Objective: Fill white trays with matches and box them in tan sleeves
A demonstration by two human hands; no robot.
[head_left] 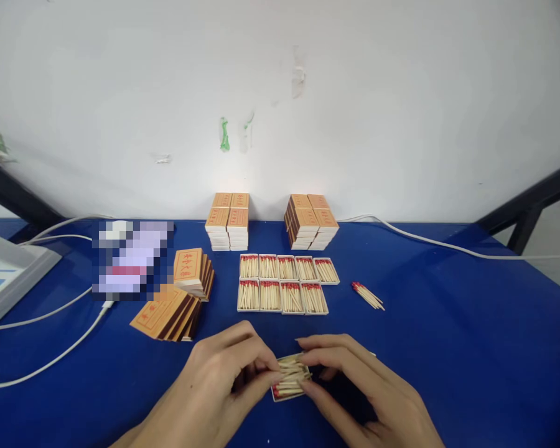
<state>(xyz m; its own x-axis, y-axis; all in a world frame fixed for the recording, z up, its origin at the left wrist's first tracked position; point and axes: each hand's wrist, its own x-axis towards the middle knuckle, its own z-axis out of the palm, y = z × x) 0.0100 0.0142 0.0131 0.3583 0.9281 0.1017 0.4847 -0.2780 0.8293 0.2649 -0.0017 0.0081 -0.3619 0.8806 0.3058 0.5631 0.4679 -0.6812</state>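
Note:
A small white matchbox tray [289, 397] lies on the table in front of me, filled with red-tipped matches [291, 377], some of them askew. Over its left end my left hand [231, 379] has thumb and forefinger pinched together on the matches. My right hand [361, 386] curls round the other end, thumb and forefinger a little apart and touching the tray and the match ends. The other fingers of my left hand are partly hidden. Beyond my hands, several filled trays [282, 296] stand in two rows.
Left of the trays lie fanned matchbox sleeves [161, 313] and a stack of sleeves [188, 267]. Two blocks of matchboxes [228, 219] [310, 221] stand by the wall. Loose matches [368, 296] lie at right. White cables [56, 368], a blurred phone-like object [135, 258] and a power strip [14, 274] are leftward.

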